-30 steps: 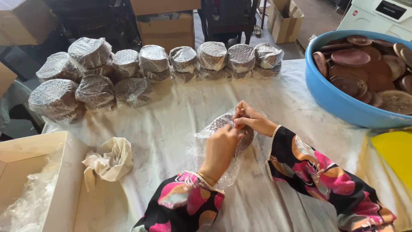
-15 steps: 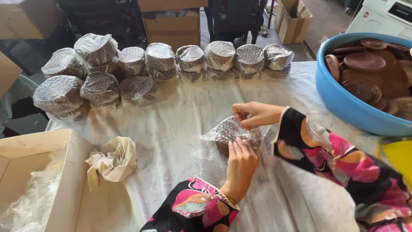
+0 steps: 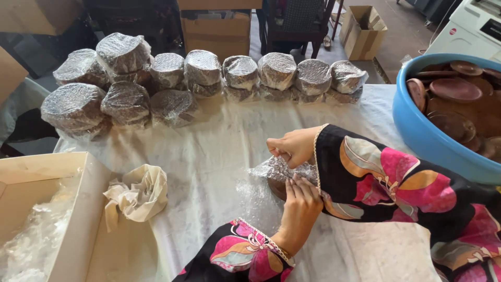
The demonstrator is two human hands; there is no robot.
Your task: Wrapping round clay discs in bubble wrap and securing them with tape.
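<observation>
A brown round piece partly covered in bubble wrap lies on the white cloth in front of me. My left hand presses flat on its near side, fingers on the wrap. My right hand pinches the wrap's far edge and pulls it over the piece. Both arms wear black sleeves with pink and orange flowers. Part of the piece is hidden under my hands and right sleeve.
Several bubble-wrapped round bundles line the table's far side, some stacked at the left. A blue tub of brown clay dishes sits at the right. A crumpled cream cloth and an open cardboard box holding bubble wrap lie at the left.
My left hand slid from the top of the piece to its near side. My right hand drew the wrap further over it. The view shifted slightly.
</observation>
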